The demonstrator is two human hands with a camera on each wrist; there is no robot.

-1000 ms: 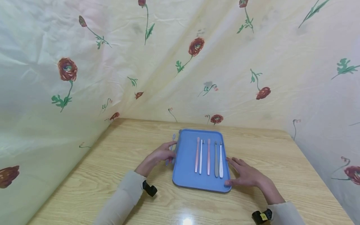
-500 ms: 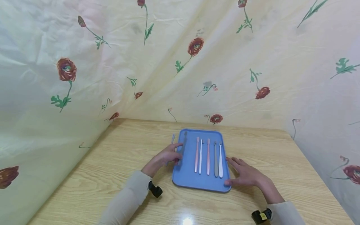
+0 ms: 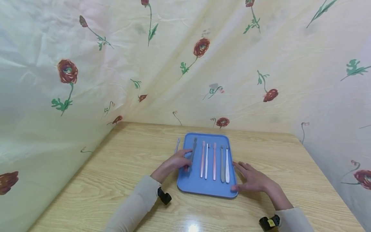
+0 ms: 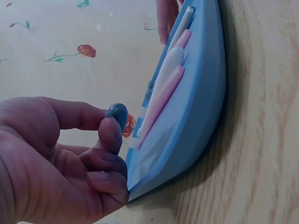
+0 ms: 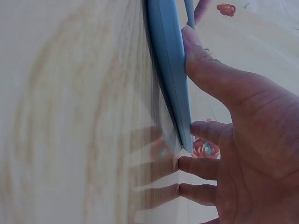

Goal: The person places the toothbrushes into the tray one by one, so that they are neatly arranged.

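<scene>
The left hand [image 3: 174, 162] pinches a grey toothbrush [image 3: 192, 151] by its handle over the left side of the blue tray [image 3: 203, 188]. It looks light, stiff and smooth; mid-handle suits best. The right hand [image 3: 253, 180], fingers spread, rests on the tray's right edge on the counter [image 3: 116, 180].

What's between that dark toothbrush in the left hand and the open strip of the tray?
Nothing visible. The left hand holds the dark toothbrush over the blue tray's bare left strip; the nearest pink toothbrush lies apart to its right.
</scene>
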